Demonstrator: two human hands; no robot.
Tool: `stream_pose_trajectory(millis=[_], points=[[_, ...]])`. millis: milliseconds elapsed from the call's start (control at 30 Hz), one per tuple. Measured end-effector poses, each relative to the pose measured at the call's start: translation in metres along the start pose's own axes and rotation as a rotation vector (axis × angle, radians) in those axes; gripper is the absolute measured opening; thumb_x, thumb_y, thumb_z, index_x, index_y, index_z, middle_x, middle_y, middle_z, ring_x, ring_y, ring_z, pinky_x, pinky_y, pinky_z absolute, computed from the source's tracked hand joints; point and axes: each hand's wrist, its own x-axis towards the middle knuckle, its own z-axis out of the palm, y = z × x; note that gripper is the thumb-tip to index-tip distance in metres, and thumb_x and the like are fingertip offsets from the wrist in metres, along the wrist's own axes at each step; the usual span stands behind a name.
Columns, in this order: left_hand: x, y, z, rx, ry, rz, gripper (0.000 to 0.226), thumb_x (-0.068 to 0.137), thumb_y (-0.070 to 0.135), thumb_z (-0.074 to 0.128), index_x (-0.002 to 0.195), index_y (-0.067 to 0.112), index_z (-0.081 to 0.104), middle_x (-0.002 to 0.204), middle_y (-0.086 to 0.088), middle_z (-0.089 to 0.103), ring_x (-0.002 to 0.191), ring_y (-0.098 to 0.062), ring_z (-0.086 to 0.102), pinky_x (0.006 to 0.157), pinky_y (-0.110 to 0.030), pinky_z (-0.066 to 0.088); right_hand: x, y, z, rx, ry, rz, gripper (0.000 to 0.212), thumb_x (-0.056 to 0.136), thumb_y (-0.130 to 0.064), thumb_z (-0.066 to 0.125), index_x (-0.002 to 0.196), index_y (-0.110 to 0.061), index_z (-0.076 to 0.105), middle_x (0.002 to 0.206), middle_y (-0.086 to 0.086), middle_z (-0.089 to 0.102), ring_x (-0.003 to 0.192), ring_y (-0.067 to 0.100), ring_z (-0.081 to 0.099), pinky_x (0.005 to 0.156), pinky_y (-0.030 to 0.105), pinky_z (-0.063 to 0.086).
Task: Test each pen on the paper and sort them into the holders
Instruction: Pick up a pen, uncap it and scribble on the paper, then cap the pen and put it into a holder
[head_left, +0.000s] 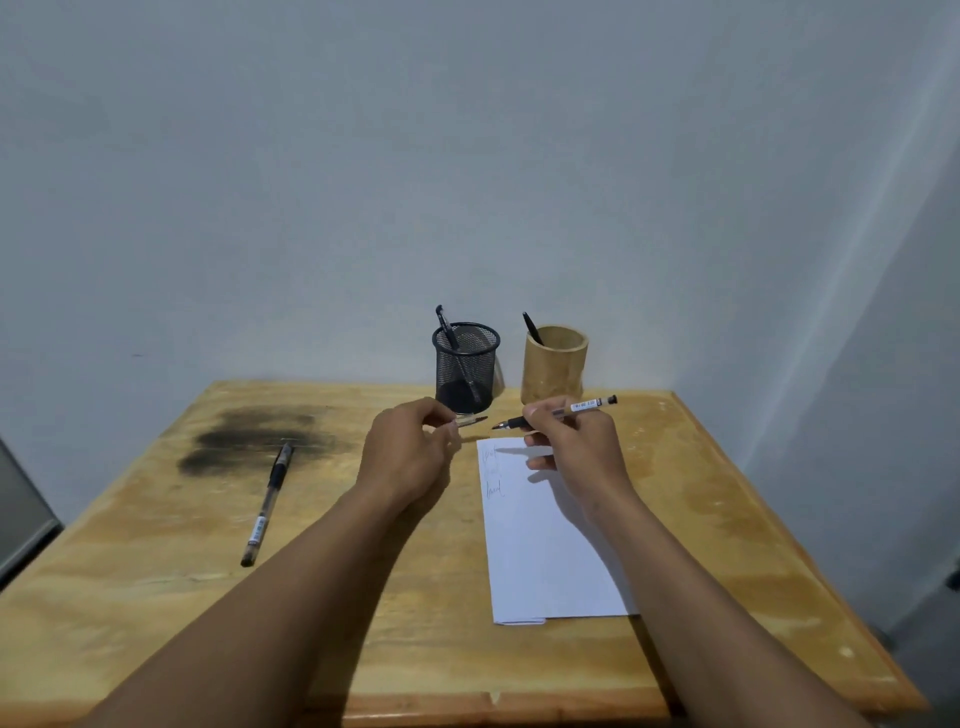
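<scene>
Centre of the frame: left hand (410, 457) pinched around a small pen cap (471, 420), tip of the cap pointing right. Just right of it, right hand (571, 447) gripping an uncapped gel pen (558, 414) by the barrel, nib aimed left toward the cap, a small gap between nib and cap. Both held above the wooden desk (156, 597). Under the right hand, a folded white paper (540, 561) lying flat on the desk, three faint scribbles near its upper left corner. Behind the hands, at the desk's far edge, a black mesh holder (466, 366) with one pen (452, 338) leaning inside, and beside it to the right a bamboo holder (555, 370) with one dark pen (532, 327) poking out. Left of centre, another capped pen (267, 504) lying on the desk, its upper end on a dark scorch-like stain (249, 436).
</scene>
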Motion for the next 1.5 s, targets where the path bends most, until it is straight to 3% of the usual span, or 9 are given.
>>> stream_pose_trajectory(millis=[333,500,633,900,1133,1233,1300,1400,1500], points=[[-0.026,0.028,-0.034,-0.161,-0.1,0.115,0.01,0.086,0.02,0.074,0.081,0.027,0.073,0.081,0.013,0.074,0.08,0.002,0.067,0.067,-0.006,0.043,-0.019,-0.017,-0.006,0.112,-0.089,0.006,0.004,0.09,-0.01,0.072,0.09,-0.006,0.073,0.085,0.01,0.074,0.081,0.015,0.072,0.06,0.027,0.06],[-0.035,0.04,-0.037,-0.374,-0.148,0.079,0.006,0.089,0.017,0.072,0.087,0.021,0.074,0.075,0.005,0.072,0.069,-0.006,0.062,0.068,-0.022,0.046,-0.024,-0.023,-0.011,0.164,-0.148,0.036,0.003,0.089,-0.014,0.075,0.089,-0.011,0.074,0.088,0.007,0.075,0.09,0.017,0.071,0.068,0.03,0.06],[-0.041,0.049,-0.038,-0.575,-0.192,0.007,0.011,0.093,0.012,0.067,0.092,0.019,0.075,0.086,-0.006,0.077,0.081,-0.014,0.057,0.078,-0.033,0.048,-0.027,-0.028,-0.012,0.254,-0.164,0.085,0.009,0.089,-0.016,0.075,0.094,-0.009,0.074,0.092,0.007,0.076,0.092,0.015,0.073,0.08,0.037,0.061],[-0.041,0.056,-0.034,-0.65,-0.118,-0.004,0.012,0.094,0.01,0.066,0.091,0.015,0.076,0.086,-0.009,0.077,0.079,-0.02,0.053,0.075,-0.037,0.045,-0.028,-0.036,-0.007,0.344,-0.165,0.082,0.01,0.09,-0.012,0.074,0.096,-0.005,0.073,0.084,0.005,0.076,0.078,0.007,0.074,0.073,0.031,0.061],[-0.041,0.056,-0.036,-0.677,-0.073,-0.06,0.007,0.093,0.012,0.067,0.089,0.014,0.072,0.079,-0.005,0.066,0.079,-0.012,0.059,0.075,-0.031,0.052,-0.029,-0.034,-0.005,0.272,-0.124,0.069,0.024,0.082,-0.019,0.082,0.103,-0.011,0.073,0.096,0.009,0.078,0.098,0.02,0.074,0.074,0.034,0.061],[-0.037,0.05,-0.042,-0.624,-0.057,-0.064,0.007,0.093,0.013,0.067,0.089,0.015,0.072,0.076,-0.006,0.064,0.076,-0.013,0.055,0.074,-0.034,0.05,-0.026,-0.032,-0.008,0.107,0.066,-0.021,0.058,0.075,-0.025,0.089,0.121,-0.02,0.054,0.107,0.006,0.072,0.1,0.018,0.07,0.083,0.039,0.059],[-0.031,0.046,-0.045,-0.526,-0.039,-0.032,0.007,0.091,0.017,0.069,0.086,0.019,0.074,0.076,-0.012,0.068,0.072,-0.013,0.054,0.074,-0.037,0.05,-0.026,-0.031,-0.011,-0.129,0.101,-0.169,0.067,0.075,-0.029,0.088,0.126,-0.031,0.045,0.11,-0.006,0.065,0.099,0.005,0.063,0.084,0.03,0.052],[-0.026,0.048,-0.046,-0.455,-0.024,0.004,0.008,0.09,0.018,0.069,0.084,0.019,0.074,0.073,0.0,0.072,0.066,-0.008,0.056,0.074,-0.038,0.052,-0.02,-0.031,-0.01,-0.497,0.021,-0.418,0.037,0.08,-0.037,0.079,0.114,-0.04,0.066,0.106,-0.018,0.066,0.104,0.004,0.057,0.092,0.033,0.048],[-0.024,0.058,-0.047,-0.442,-0.013,0.025,0.006,0.091,0.022,0.068,0.087,0.021,0.073,0.074,0.003,0.073,0.065,-0.005,0.061,0.076,-0.038,0.054,-0.016,-0.038,-0.006,-0.77,-0.081,-0.459,0.016,0.09,-0.038,0.071,0.105,-0.039,0.075,0.092,-0.025,0.065,0.111,0.007,0.045,0.097,0.036,0.031]])
